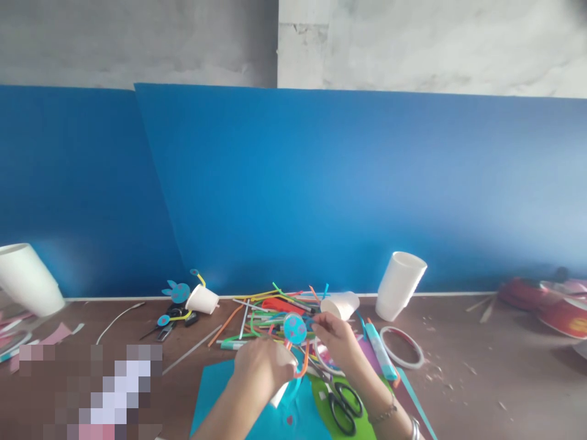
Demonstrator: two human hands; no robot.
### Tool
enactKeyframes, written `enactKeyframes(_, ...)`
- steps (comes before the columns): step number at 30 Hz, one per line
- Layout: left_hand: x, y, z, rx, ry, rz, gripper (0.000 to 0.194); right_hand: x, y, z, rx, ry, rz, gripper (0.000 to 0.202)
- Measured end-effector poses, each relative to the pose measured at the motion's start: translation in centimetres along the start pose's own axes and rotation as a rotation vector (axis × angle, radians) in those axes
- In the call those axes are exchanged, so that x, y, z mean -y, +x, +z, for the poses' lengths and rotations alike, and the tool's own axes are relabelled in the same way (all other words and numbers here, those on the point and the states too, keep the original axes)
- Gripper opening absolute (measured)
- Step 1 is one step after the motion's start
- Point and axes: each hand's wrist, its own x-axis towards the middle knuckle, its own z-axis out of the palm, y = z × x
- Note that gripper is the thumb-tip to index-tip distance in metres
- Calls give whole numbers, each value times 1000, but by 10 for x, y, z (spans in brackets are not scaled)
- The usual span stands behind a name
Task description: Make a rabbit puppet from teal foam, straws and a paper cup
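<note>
My left hand is closed around a white paper cup, of which only part shows below the fingers. Orange bendy straws stick out by the cup, and a round blue paper face with pink marks stands above it. To the right of that face, my right hand pinches a small blue paper piece. Black-handled scissors lie on green paper beside blue paper, under and between my forearms.
Colourful straws lie behind my hands near a tipped paper cup. Stacked cups stand right, beside a tape roll. A cup with blue paper parts lies left. A blue partition rises behind the table.
</note>
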Motion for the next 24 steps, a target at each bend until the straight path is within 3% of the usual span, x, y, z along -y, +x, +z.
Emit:
enactKeyframes(3,-6,-2,-7,-63,137,-51,47,5,2,-6,18,30,20,20)
enactKeyframes(5,-11,-2,-13,-86,162,-81,54,9,2,-10,14,62,15,21)
enactKeyframes(12,-16,-2,-21,-84,130,-97,59,14,1,-14,29,49,-69,34)
enactKeyframes(24,-16,-4,-22,-104,132,-44,68,9,1,-14,25,-96,-50,15)
